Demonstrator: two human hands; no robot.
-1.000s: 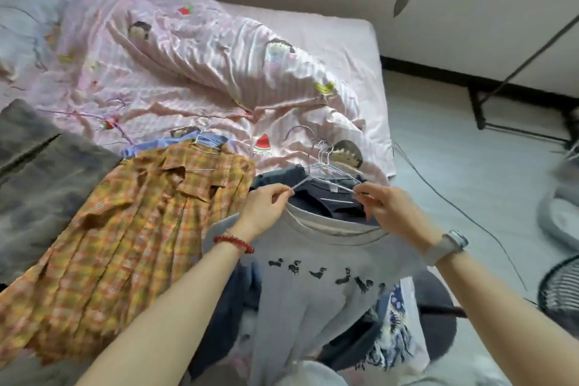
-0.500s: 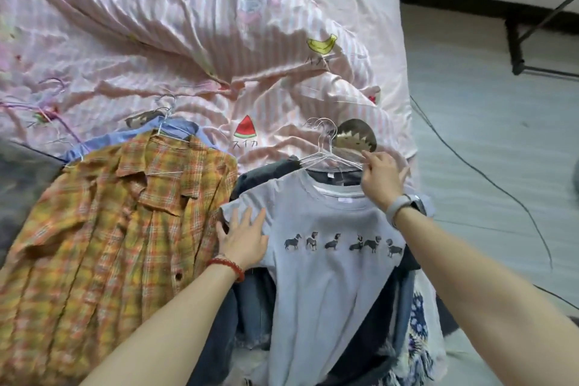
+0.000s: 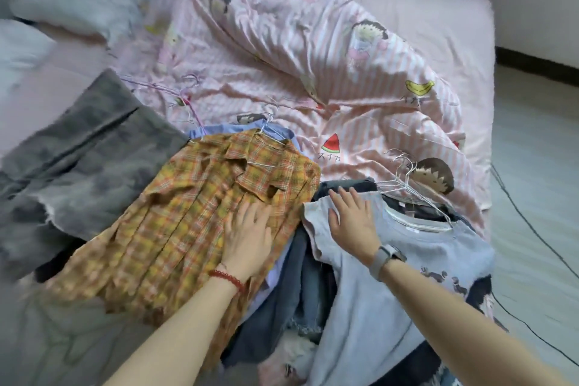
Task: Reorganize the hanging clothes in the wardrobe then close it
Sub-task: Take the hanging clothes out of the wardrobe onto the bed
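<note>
On the bed (image 3: 438,25), left hand (image 3: 247,235) lies flat, fingers straight, on the plaid shirt (image 3: 175,222). Right hand (image 3: 352,221) rests flat, gripping nothing, on the grey T-shirt (image 3: 376,301), beside wire hangers (image 3: 404,182).

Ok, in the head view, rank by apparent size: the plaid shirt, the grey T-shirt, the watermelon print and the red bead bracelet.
1. Plaid shirt and grey T-shirt: similar spread, both partly covered, so no ranking between them.
2. Red bead bracelet and watermelon print: alike, and the bracelet is nearer the camera, so unsure.
</note>
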